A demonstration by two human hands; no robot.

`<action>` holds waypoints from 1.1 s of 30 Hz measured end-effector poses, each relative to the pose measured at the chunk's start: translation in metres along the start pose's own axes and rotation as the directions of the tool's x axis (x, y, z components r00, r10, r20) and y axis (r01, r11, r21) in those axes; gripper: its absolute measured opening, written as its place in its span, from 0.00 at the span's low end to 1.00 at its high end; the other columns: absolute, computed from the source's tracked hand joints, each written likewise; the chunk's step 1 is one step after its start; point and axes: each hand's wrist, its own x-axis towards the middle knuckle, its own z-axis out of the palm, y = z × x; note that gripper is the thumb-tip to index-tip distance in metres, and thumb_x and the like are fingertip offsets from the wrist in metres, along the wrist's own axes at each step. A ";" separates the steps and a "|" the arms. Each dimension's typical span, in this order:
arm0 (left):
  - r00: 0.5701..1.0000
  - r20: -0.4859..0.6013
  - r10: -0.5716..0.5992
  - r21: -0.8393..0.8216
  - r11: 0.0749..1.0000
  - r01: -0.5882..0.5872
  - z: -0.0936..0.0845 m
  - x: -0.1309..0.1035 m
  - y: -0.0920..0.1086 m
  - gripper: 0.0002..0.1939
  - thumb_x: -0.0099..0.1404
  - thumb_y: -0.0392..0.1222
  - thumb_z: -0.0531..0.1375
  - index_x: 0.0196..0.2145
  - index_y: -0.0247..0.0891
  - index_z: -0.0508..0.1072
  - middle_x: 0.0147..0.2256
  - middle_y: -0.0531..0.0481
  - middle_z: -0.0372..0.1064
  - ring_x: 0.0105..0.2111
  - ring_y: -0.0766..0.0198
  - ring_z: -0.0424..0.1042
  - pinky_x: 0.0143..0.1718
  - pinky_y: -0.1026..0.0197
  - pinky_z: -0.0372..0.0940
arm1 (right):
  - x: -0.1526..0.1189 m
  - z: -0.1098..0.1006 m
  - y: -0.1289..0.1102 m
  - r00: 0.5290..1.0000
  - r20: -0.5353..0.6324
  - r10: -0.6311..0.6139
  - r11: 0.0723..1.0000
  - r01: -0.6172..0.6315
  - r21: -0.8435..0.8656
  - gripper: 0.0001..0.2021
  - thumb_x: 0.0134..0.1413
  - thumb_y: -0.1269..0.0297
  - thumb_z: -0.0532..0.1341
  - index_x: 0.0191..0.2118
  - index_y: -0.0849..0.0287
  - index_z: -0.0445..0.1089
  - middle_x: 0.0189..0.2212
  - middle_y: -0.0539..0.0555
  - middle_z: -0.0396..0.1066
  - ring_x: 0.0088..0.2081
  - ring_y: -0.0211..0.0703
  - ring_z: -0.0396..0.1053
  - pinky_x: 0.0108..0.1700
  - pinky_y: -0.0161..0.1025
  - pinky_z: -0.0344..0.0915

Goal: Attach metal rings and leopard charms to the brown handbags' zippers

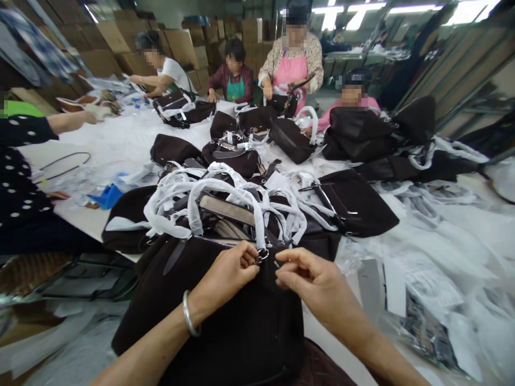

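Observation:
A large dark brown handbag (225,321) lies right in front of me, its upper edge pointing away. White wrapping covers its handle (195,206), which arches up behind my hands. My left hand (239,262), with a silver bangle at the wrist, pinches a small metal ring (262,254) where the handle meets the bag. Just to the right, my right hand (301,271) has thumb and forefinger closed on a small shiny metal piece, too small to name. A gap shows between the two hands.
Several more dark handbags (354,201) with wrapped handles crowd the table beyond. Clear plastic bags (434,279) lie at the right. A blue plastic piece (108,197) rests at the left. Several co-workers (293,64) are around the table; one in polka dots (20,177) is at the left.

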 end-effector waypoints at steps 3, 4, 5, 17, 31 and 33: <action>0.999 -0.006 -0.042 -0.114 0.993 0.041 -0.003 -0.006 -0.004 0.08 0.59 0.36 0.59 0.38 0.37 0.71 0.32 0.53 0.72 0.32 0.65 0.71 0.36 0.63 0.64 | 0.004 0.015 0.004 0.998 0.018 -0.067 0.989 0.069 -0.131 0.05 0.56 0.69 0.62 0.31 0.56 0.74 0.25 0.46 0.75 0.28 0.37 0.72 0.33 0.33 0.65; 0.998 0.001 -0.064 -0.139 0.988 0.063 -0.003 -0.007 -0.006 0.08 0.59 0.36 0.59 0.38 0.37 0.71 0.31 0.53 0.71 0.32 0.65 0.71 0.36 0.63 0.64 | 0.006 0.019 0.007 0.996 0.010 -0.091 0.982 0.091 -0.166 0.06 0.57 0.68 0.62 0.30 0.56 0.74 0.25 0.47 0.75 0.28 0.37 0.72 0.33 0.33 0.65; 0.996 0.013 -0.084 -0.159 0.984 0.085 -0.003 -0.008 -0.007 0.08 0.59 0.36 0.59 0.38 0.36 0.71 0.30 0.53 0.71 0.31 0.65 0.70 0.35 0.64 0.64 | 0.007 0.021 0.009 0.993 -0.003 -0.118 0.973 0.115 -0.198 0.06 0.58 0.68 0.62 0.30 0.56 0.74 0.26 0.47 0.75 0.29 0.37 0.72 0.34 0.34 0.65; 0.999 0.000 -0.039 -0.122 0.992 0.039 0.000 -0.016 -0.021 0.08 0.58 0.36 0.58 0.36 0.37 0.75 0.27 0.54 0.70 0.27 0.66 0.68 0.30 0.65 0.62 | 0.015 0.047 0.021 0.968 0.010 -0.252 0.728 0.196 -0.657 0.07 0.54 0.74 0.61 0.29 0.58 0.73 0.28 0.52 0.74 0.30 0.41 0.72 0.34 0.36 0.61; 0.998 0.058 0.009 -0.197 0.980 0.003 -0.001 -0.015 -0.024 0.10 0.66 0.44 0.54 0.34 0.38 0.70 0.29 0.53 0.69 0.29 0.65 0.68 0.32 0.65 0.63 | 0.015 0.059 0.023 0.963 0.027 -0.269 0.605 0.191 -0.773 0.08 0.58 0.73 0.59 0.28 0.58 0.70 0.28 0.53 0.73 0.31 0.42 0.71 0.33 0.37 0.59; 0.992 0.121 -0.021 -0.314 0.948 0.058 0.001 -0.009 -0.033 0.13 0.66 0.48 0.53 0.31 0.37 0.69 0.27 0.54 0.66 0.27 0.66 0.66 0.30 0.66 0.62 | 0.014 0.061 0.024 0.958 0.050 -0.284 0.600 0.217 -0.770 0.09 0.59 0.73 0.58 0.28 0.58 0.70 0.28 0.53 0.72 0.31 0.42 0.71 0.34 0.37 0.60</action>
